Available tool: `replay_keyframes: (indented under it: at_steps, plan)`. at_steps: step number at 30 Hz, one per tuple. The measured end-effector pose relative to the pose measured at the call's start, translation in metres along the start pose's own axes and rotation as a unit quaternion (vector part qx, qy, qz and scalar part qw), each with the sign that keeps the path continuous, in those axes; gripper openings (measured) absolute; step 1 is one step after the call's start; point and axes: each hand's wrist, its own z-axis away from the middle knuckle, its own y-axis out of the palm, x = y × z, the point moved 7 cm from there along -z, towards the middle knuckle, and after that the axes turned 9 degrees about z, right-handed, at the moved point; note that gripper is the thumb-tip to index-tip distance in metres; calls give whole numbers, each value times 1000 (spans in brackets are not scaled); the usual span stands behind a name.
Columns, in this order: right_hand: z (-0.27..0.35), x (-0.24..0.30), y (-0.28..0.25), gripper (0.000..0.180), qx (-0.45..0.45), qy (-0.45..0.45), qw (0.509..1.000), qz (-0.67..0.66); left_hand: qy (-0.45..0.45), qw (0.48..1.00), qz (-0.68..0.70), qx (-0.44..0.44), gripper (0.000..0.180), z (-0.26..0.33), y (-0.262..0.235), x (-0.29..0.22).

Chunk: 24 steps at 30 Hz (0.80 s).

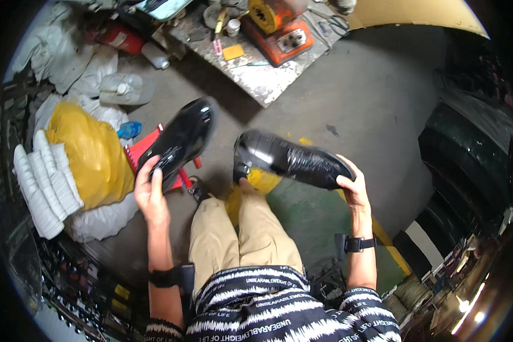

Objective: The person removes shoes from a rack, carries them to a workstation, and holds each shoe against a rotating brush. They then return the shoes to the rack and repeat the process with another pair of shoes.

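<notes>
My left hand (151,196) is closed round one end of a glossy black shoe (189,128), which slants up and away to the right. In my right hand (354,188) I grip one end of a second glossy black shoe (288,159), its other end pointing left. Thumb and fingers are wrapped on each shoe. Both shoes are held up in front of me, apart from each other, above the floor. Strong reflections on their surfaces hide finer detail.
Ahead stands a worn worktable (273,85) with an orange machine (290,43), a yellow block (232,53) and scissors (339,24). At left are a yellow sack (91,154), white padded rolls (45,182), a red plastic frame (145,145) and a clear jug (122,89). Dark bulky forms (467,148) line the right.
</notes>
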Motion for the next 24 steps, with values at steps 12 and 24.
replay_keyframes:
  at_steps: [12, 24]
  plan:
    - [-128, 19, -54, 32, -138, -72, 956, -247, -75, 974, -186, 101, 19, 41, 3, 36]
    - [-208, 59, -45, 24, -150, -71, 937, -306, -136, 956, -189, 181, 18, 74, 44, 64]
